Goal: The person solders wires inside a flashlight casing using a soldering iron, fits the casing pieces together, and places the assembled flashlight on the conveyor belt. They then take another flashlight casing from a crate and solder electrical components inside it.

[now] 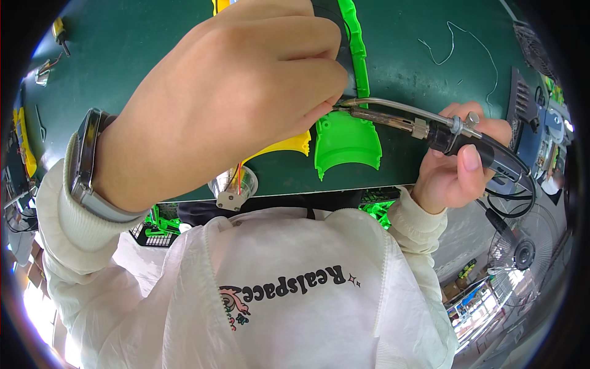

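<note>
My right hand (458,166) is wrapped around the black handle of a soldering iron (442,136), with a thin metal feed tube (399,106) clamped along it. The iron's tip points left and ends at the fingertips of my left hand (239,92). That hand is closed in a pinch; what sits between its fingers is hidden. Beneath the tip lies a green plastic housing half (348,147), its long strip running away from me. A yellow housing half (289,145) shows partly under my left hand. Near the table edge sits a silver motor (232,189) with a red wire.
A loose thin wire (453,31) curls on the green table (418,74) at the far right. To the far left lies a yellow-handled screwdriver (59,34). A black slotted rack (523,101) stands right. Below the edge are crates of green parts (161,224) and a fan (523,253).
</note>
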Available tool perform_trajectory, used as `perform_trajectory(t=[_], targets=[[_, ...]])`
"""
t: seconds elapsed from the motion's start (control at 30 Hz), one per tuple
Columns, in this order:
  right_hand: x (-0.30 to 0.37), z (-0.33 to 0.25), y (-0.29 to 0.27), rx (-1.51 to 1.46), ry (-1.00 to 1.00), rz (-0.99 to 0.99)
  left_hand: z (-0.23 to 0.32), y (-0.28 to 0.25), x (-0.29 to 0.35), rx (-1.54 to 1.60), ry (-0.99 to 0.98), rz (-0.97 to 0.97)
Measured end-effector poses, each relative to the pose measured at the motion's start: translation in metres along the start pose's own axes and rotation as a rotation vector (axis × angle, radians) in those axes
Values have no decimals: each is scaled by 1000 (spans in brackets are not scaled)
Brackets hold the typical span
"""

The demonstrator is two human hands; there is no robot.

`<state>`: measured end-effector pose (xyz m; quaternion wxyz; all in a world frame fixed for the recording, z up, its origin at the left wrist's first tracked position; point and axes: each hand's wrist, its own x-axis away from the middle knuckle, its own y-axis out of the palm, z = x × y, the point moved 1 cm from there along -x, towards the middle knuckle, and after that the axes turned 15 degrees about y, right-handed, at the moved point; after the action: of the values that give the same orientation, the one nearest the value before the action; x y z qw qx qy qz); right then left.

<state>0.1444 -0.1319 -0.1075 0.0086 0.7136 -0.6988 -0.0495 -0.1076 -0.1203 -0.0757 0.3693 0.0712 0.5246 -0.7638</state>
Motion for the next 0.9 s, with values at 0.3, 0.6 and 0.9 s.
perform_trajectory(t=[0.3, 0.6, 0.9], targets=[[0, 1, 3, -3, -40, 10, -1, 0, 1, -2, 6, -7], [1, -1, 3, -23, -24, -11, -1, 1, 1, -8, 10, -1], [0, 0, -8, -74, 2, -9, -2, 3, 2, -11, 21, 31]])
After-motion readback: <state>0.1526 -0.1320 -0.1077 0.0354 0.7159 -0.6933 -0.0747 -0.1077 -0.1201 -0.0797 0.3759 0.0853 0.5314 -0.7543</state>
